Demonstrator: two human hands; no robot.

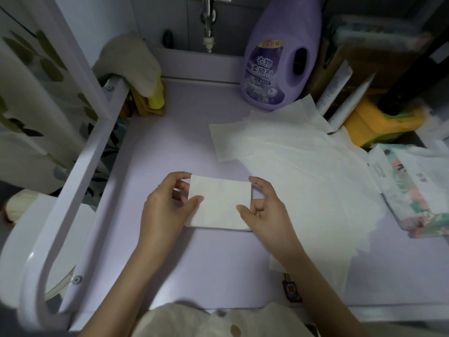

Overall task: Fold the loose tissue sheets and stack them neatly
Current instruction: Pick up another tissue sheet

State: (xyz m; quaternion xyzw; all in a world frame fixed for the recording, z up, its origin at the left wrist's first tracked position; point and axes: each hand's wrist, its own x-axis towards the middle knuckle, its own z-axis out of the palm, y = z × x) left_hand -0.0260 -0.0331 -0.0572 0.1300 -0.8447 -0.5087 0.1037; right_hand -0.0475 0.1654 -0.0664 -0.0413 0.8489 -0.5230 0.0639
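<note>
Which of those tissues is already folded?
The small folded tissue between the left hand and right hand; the loose sheets lie spread open to its right.

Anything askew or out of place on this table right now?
Nothing spilled or damaged. The loose sheets lie overlapped at mixed angles on the right, one corner close by the purple bottle. The folded tissue, held by the left hand and right hand, looks square.

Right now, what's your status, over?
Left hand and right hand hold folded tissue by its ends. Loose sheets lie at right. Nothing blocks the hands.
</note>
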